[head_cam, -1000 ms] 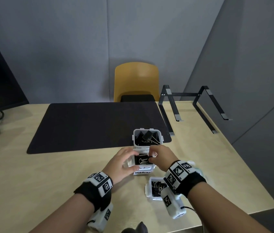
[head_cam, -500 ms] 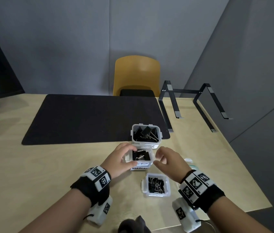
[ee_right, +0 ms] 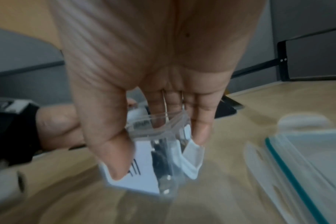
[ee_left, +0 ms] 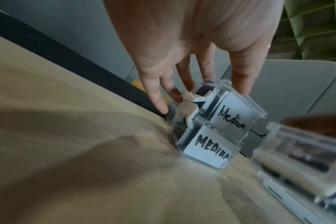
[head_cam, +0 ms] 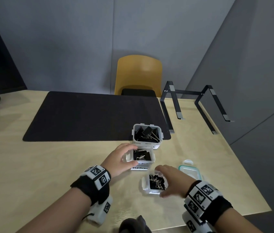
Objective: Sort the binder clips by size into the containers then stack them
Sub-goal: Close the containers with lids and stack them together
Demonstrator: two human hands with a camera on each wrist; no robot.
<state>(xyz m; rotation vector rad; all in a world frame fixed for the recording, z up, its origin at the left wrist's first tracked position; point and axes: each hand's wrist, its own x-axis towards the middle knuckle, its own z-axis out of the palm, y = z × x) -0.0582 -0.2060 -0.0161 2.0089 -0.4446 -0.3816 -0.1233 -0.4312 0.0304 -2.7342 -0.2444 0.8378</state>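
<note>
At 5 o'clock from the medium stack [head_cam: 140, 161], held by your left hand [head_cam: 119, 159]: small container [head_cam: 156, 184], pinched across its walls by your right hand [head_cam: 175, 180], the nearer.

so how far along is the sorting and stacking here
Sorting looks done: clips sit in the large container, the medium containers and the small container, none loose in view. Stacking has begun: one medium container sits on another, steadied by the left hand. The right hand grips the small container, apparently next. The large one isn't stacked, and a lid lies aside.
</note>
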